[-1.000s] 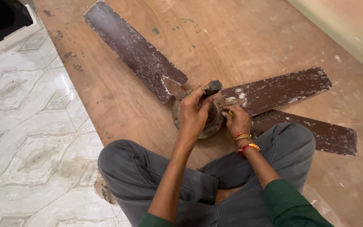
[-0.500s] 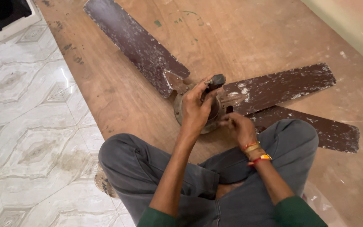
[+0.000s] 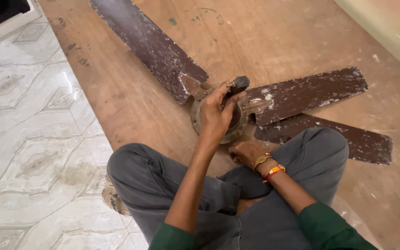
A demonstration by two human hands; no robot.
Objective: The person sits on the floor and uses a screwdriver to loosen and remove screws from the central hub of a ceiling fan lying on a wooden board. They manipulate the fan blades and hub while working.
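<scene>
- The tiled floor (image 3: 28, 153) takes up the left side, pale with a raised pattern; a dark box with a white edge (image 3: 3, 14) sits at the top left corner.
- A wooden board (image 3: 130, 106) lies beside the tiles and runs off to the right, scuffed and stained.
- An old ceiling fan (image 3: 209, 99) lies flat on the board, just in front of the person's crossed legs (image 3: 163, 185), which are in grey trousers.
- One long brown blade (image 3: 146, 44), its paint flaking, points up and to the left from the fan's round middle.
- The left hand (image 3: 216, 115) comes in from below on a bare, nearly straight forearm. It is cupped over the round middle, with the fingers curled and closed around a short dark stub (image 3: 239, 84) that sticks up from the centre.
- The right hand (image 3: 248, 153) lies low, near the lower edge of the fan's middle and just above the knee. Its fingers are folded under; whether it grips anything, I cannot tell. Bracelets (image 3: 267, 166) ring the wrist, and a green sleeve (image 3: 327, 227) covers the arm.
- Two more blades (image 3: 311, 90) stretch to the right, one above the other, the lower partly hidden by the right knee.
</scene>
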